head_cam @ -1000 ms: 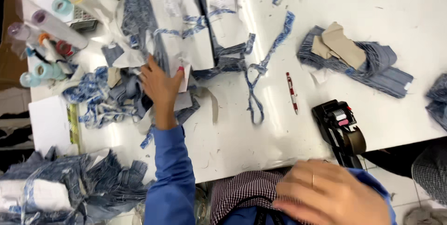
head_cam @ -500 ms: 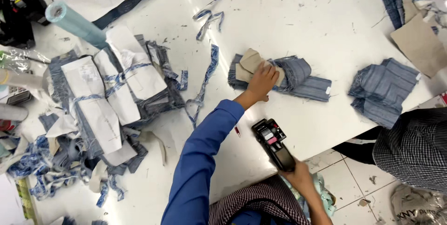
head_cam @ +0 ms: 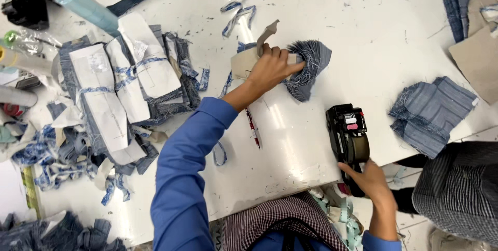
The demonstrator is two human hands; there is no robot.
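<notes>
left hand (head_cam: pixel 270 69) outstretched gripping denim bundle (head_cam: pixel 306 64), right hand (head_cam: pixel 371 181) holding label gun (head_cam: pixel 347 137).

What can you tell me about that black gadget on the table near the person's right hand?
The black gadget looks like a handheld label gun of hard plastic. It lies flat on the white table near the front edge, head pointing away from the person. The head shows a small white and pink panel; the middle is a rounded dark bulge. The right hand grips its handle at the table's edge. Nothing else touches it.
</notes>
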